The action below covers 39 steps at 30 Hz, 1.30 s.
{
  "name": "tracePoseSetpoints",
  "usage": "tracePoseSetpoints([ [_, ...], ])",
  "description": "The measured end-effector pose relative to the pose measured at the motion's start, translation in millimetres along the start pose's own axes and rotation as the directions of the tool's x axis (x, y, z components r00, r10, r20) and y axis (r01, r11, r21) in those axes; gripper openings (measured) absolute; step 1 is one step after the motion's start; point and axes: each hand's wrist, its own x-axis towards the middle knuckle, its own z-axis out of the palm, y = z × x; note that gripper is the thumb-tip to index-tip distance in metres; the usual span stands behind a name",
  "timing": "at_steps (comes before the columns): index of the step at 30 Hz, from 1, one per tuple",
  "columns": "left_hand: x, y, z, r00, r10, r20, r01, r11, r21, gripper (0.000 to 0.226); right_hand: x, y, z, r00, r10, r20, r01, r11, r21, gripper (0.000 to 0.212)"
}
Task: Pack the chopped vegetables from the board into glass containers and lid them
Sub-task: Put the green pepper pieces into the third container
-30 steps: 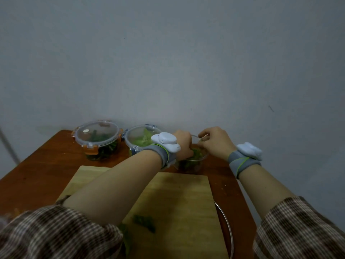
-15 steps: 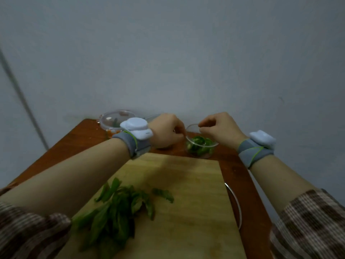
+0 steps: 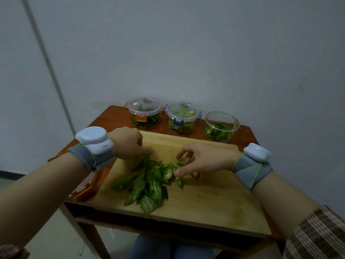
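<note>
lying heaped on the board (image 3: 214,193) — long, glossy green vegetable strips (image 3: 149,181).

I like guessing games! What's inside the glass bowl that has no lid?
Cut green vegetable pieces sit low in the open glass bowl, far from full. Whatever lies beneath the top pieces is covered.
</note>
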Motion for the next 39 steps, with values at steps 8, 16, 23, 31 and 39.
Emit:
tracePoseSetpoints([
  [8,-2.8,2.2,12.3,0.995,0.101,0.02,-0.096,0.976,-0.194,0.04,12.2,-21.1,18.5,0.998,-0.046,-0.033,0.042,0.995,-0.093,0.046],
  [16,0.1,6.9,10.4,0.986,0.14,0.09,-0.101,0.935,-0.341,0.022,18.0,-17.3,26.9,0.994,-0.046,-0.094,0.049,0.998,0.031,0.032],
  [23,4.5,2.7,10.6,0.99,0.135,0.05,-0.098,0.888,-0.448,0.012,9.8,-4.4,19.9,0.99,-0.061,-0.129,0.094,0.957,0.274,0.028],
  [31,19.1,16.3,-21.9,0.993,0.118,-0.025,-0.102,0.702,-0.705,0.015,4.8,12.8,-16.4,0.975,-0.045,-0.219,0.142,0.882,0.45,0.029],
  [39,60.8,80.1,-51.1,0.974,0.12,-0.191,-0.224,0.6,-0.768,0.011,3.6,47.1,-72.7,0.9,0.101,-0.425,0.126,0.872,0.473,0.028],
])
